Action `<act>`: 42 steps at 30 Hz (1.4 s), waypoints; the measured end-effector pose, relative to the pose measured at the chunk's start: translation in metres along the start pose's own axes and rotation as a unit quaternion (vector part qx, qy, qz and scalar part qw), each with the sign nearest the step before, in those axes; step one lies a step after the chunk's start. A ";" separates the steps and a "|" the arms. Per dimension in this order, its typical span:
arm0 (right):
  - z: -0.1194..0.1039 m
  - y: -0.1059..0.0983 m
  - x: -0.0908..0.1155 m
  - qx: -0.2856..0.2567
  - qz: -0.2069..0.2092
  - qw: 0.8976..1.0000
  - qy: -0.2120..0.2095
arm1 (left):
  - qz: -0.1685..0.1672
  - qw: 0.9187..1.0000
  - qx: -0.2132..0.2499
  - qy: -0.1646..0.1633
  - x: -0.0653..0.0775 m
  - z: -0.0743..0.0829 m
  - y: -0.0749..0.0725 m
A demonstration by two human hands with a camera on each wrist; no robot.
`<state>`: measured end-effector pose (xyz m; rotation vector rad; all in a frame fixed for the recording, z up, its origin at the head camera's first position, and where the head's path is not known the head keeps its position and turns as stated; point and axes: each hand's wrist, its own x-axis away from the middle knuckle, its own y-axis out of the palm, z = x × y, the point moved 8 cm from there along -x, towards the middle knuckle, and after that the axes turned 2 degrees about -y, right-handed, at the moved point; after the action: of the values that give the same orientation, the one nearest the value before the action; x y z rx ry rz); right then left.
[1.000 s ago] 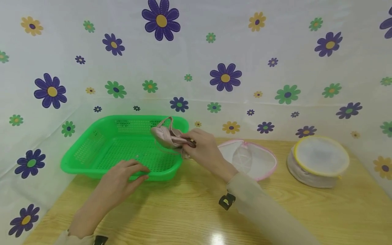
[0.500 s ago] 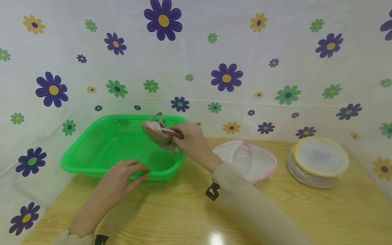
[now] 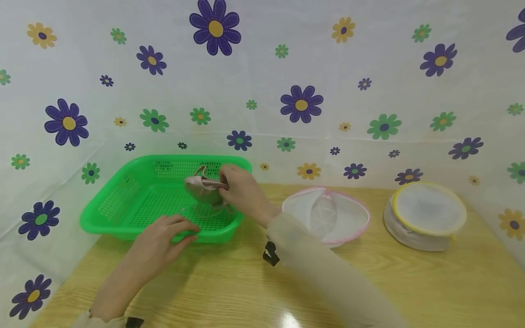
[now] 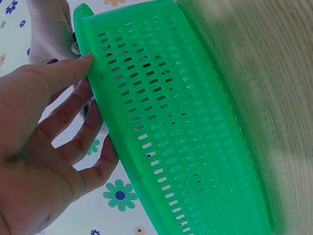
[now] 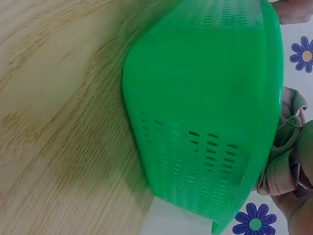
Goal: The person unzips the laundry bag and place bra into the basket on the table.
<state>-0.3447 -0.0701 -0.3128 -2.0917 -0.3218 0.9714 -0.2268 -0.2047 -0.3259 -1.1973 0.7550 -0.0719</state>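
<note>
- Shifted since the earlier frames: the right hand (image 3: 243, 187) and the pinkish-beige garment (image 3: 201, 191), now farther left and lower over the green basket (image 3: 174, 158). The left hand (image 3: 167, 238) keeps its place.
- Key relation: the garment projects leftward from the right hand's fingers, its rounded end farthest from them and its long axis running roughly crosswise to the person. One strap loop stands above it; thinner straps hang below (their ends are hard to trace).
- Location: the garment is within the outline of the basket, toward its right end. Whether its lowest strap touches the basket floor cannot be told.
- Right fingers: pinched together on the garment's gathered end, near the right rim.
- Left fingers: closed over the near rim, thumb on the outer side, apart from the garment.
- Nearer hand: the right, in contact; release there would, by judgement, depend on the leftward overhang clearing the rim.
- Surroundings: on the surface (image 3: 229, 282), right of the basket, lie a pink-edged mesh bag (image 3: 296, 205) and a yellow-edged round bag (image 3: 428, 209).
</note>
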 end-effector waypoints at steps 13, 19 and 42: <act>-0.006 0.022 -0.002 0.088 -0.084 0.993 0.001 | -0.002 1.000 0.005 -0.001 0.000 0.000 0.001; -0.013 0.034 0.000 0.102 -0.174 0.979 -0.008 | 0.010 1.000 0.009 0.001 0.000 0.000 -0.001; -0.017 0.024 0.017 0.022 -0.196 0.980 -0.015 | 0.015 1.000 0.010 -0.001 0.002 -0.001 -0.002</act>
<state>-0.3226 -0.0867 -0.3328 -1.8780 -0.6909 0.7645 -0.2253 -0.2073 -0.3252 -1.1657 0.7699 -0.0532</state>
